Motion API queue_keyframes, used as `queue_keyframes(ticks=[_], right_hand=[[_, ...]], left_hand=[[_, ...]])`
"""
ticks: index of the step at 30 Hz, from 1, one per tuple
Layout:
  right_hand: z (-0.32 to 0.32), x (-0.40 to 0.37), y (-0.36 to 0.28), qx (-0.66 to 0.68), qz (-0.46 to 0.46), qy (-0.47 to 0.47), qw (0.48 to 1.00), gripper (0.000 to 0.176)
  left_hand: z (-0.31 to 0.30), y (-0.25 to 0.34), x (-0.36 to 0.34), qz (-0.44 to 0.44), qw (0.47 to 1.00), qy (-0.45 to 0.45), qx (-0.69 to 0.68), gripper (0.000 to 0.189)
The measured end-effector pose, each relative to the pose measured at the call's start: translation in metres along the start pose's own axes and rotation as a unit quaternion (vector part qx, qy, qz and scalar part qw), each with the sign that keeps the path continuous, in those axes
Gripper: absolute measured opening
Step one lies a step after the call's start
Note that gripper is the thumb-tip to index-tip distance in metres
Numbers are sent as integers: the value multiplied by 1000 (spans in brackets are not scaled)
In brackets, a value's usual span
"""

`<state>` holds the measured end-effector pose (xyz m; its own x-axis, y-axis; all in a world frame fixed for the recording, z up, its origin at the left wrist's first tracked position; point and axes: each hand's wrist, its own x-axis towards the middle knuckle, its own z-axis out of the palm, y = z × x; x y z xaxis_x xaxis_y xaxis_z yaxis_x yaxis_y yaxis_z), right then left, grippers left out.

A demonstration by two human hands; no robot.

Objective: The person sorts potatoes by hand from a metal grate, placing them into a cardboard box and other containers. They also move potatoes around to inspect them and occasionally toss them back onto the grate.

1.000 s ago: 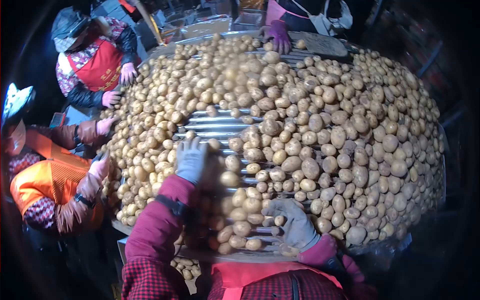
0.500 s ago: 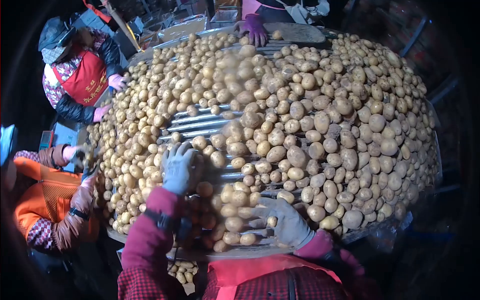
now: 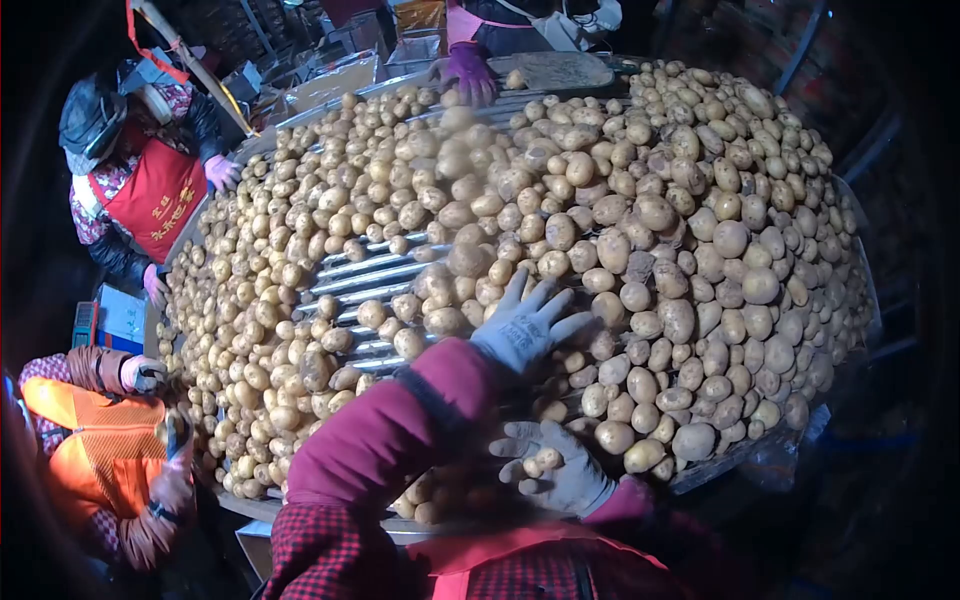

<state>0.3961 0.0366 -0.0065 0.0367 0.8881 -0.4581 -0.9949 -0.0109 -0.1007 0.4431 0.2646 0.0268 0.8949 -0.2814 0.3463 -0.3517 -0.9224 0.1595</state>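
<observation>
My left hand (image 3: 527, 322), in a pale grey glove, reaches across the middle of a slatted table (image 3: 365, 275) covered with potatoes (image 3: 710, 240). Its fingers are spread over the potatoes, palm down. Nearer to me, my right hand (image 3: 560, 470), also gloved, is turned partly palm up with its fingers curled. Small potatoes (image 3: 543, 460) rest in it. My left sleeve hides part of the table between the hands and the near edge, where a few potatoes show beneath the forearm.
A co-worker in a red apron (image 3: 155, 200) stands at the far left, with another in an orange vest (image 3: 100, 430) nearer. A co-worker's purple-gloved hand (image 3: 468, 75) rests at the far edge. An open cardboard box (image 3: 258, 545) stands below the near edge.
My left hand has moved right and its fingers have spread. My right hand has turned upward and now holds small potatoes. The near pile between my hands is mostly gone or hidden by my sleeve.
</observation>
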Motion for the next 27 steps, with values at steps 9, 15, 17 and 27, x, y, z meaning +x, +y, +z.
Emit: queue_keyframes(ticks=[9,15,17,27], right_hand=[[10,0,-10,-52,11,27,998,63],[17,-1,-6,-112,-6,69,991,61],[21,-1,-8,-110,3,67,992,58],[10,0,-14,-77,19,5,997,62]], left_hand=[[-35,-75,-58,-201,975,-96,-15,63],[-52,-109,-172,-368,912,-55,171,43],[-68,-118,-181,-419,876,-64,229,41],[-34,16,-89,-71,984,-159,-27,46]])
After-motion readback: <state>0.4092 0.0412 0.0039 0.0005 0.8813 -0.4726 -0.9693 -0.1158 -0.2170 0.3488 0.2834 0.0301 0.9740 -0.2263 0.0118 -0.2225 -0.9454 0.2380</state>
